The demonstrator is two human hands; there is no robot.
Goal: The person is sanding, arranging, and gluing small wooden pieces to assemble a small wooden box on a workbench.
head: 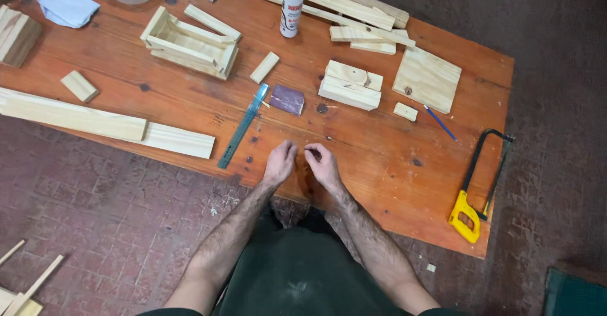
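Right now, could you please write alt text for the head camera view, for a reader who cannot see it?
Seen from above, a person's left hand and right hand rest close together on an orange wooden table, fingers curled, apparently holding nothing. Nearby lie a metal ruler, sandpaper block, glue bottle, pine offcuts and a yellow-handled hacksaw.

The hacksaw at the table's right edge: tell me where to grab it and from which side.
Grip the hacksaw by its yellow handle, probably with the right hand, coming from the table's near edge. The handle lies nearest the person and forms a closed loop for the fingers; the black frame points away and is thin.
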